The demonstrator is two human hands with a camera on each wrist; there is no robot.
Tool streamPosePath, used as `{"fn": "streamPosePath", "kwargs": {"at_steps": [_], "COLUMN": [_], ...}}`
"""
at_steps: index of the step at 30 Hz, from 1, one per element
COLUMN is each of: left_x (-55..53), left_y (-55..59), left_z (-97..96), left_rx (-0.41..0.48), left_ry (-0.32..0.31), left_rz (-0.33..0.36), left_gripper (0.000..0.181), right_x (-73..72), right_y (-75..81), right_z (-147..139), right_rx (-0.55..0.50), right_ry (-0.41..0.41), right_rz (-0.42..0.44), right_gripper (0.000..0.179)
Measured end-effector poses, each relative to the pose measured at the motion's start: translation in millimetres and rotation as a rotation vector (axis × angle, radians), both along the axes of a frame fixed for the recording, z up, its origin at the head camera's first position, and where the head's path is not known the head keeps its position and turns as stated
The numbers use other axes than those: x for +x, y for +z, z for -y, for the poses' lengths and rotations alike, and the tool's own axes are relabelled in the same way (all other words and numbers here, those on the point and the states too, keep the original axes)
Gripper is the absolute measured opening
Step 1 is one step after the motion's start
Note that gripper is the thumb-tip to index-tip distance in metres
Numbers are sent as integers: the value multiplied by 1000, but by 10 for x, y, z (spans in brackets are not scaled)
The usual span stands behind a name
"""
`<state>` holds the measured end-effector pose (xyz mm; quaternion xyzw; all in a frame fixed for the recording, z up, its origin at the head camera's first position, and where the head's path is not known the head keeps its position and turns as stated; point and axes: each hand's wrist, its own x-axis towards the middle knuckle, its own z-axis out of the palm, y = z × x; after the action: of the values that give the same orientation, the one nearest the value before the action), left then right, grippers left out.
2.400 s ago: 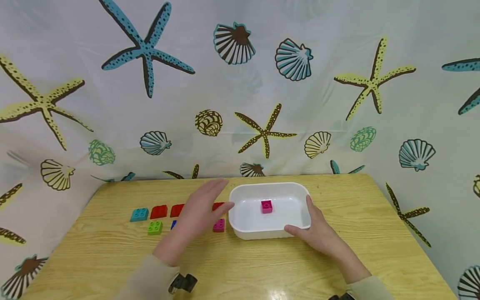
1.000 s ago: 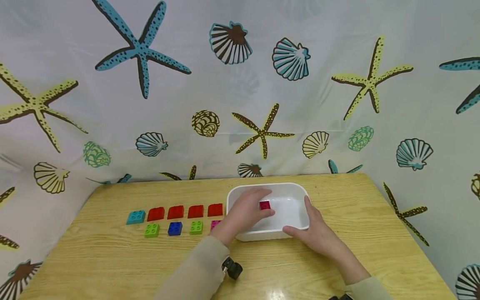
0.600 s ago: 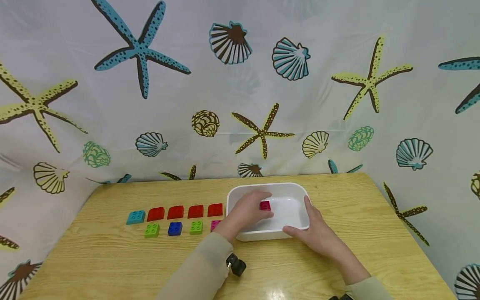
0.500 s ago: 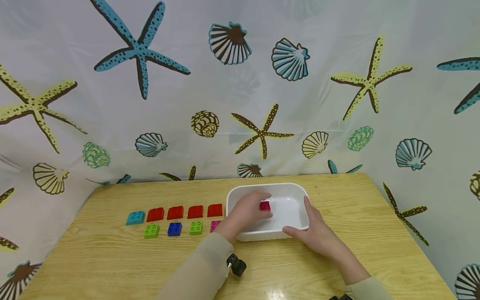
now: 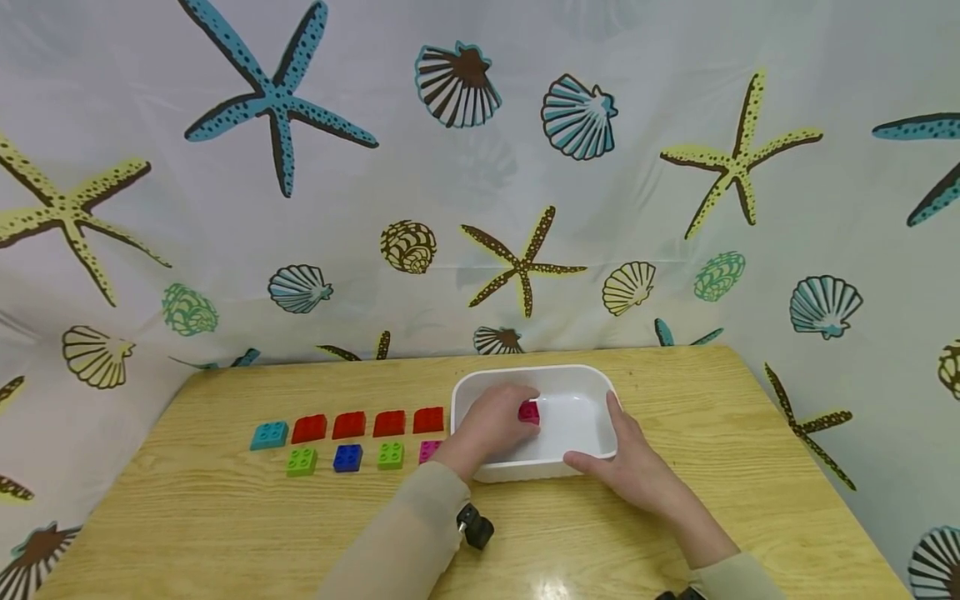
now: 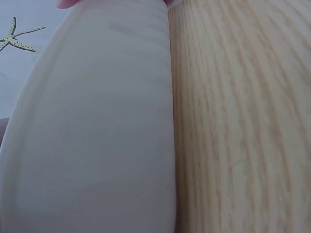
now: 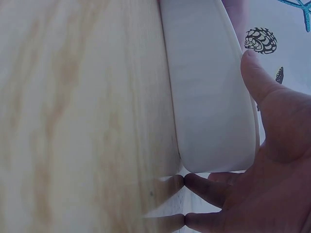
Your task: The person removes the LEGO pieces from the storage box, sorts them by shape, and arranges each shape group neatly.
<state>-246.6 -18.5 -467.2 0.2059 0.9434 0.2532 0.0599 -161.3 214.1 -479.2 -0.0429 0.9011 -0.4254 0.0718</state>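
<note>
A white tub point(image 5: 573, 471) stands on the wooden table, and a pink toy brick point(image 5: 528, 412) lies inside it. My left hand point(image 5: 491, 423) reaches over the tub's left side, with thumb and fingers curled round the brick. Its palm side is hidden in the head view. My right hand point(image 5: 633, 458) grips the tub's right end, thumb at the near rim and fingers along the outer side. In the right wrist view, that thumb point(image 7: 257, 75) lies along the rim of the tub point(image 7: 214, 92) while the fingers spread at its end wall. The left wrist view shows mostly tub wall point(image 6: 97, 121).
Left of the tub lie two rows of toy bricks: a turquoise brick point(image 5: 269, 435) and several red ones point(image 5: 349, 425) behind, then green point(image 5: 302, 462), blue point(image 5: 348, 457), another green and a pink brick point(image 5: 430, 451) in front. A shell-patterned curtain point(image 5: 450, 192) hangs behind the table point(image 5: 247, 533).
My left hand has come from above the brick rows into the tub. Its thumb and fingers have drawn closer round the pink brick. The right hand stays on the tub.
</note>
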Motion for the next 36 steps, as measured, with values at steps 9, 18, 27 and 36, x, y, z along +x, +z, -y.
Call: {"fn": "streamPosePath", "kwargs": {"at_steps": [9,18,27,36], "left_x": [-4,12,45,72], "left_y": [-8,12,62,177], "left_z": [-7,-9,-8,14], "left_rx": [-17,-3,32,69], "left_ry": [-6,19,52,46], "left_rz": [-24,-10,-23,-49], "left_gripper": [41,34,36,39], "right_x": [-12,6,13,1], "right_y": [-10,16,17,10], "right_z": [0,12,13,15], "right_rx": [-2,-2,2,5], "right_ry": [-2,-2,-6,-17], "right_rz": [11,13,8,25], "right_gripper": [129,129,128,127]}}
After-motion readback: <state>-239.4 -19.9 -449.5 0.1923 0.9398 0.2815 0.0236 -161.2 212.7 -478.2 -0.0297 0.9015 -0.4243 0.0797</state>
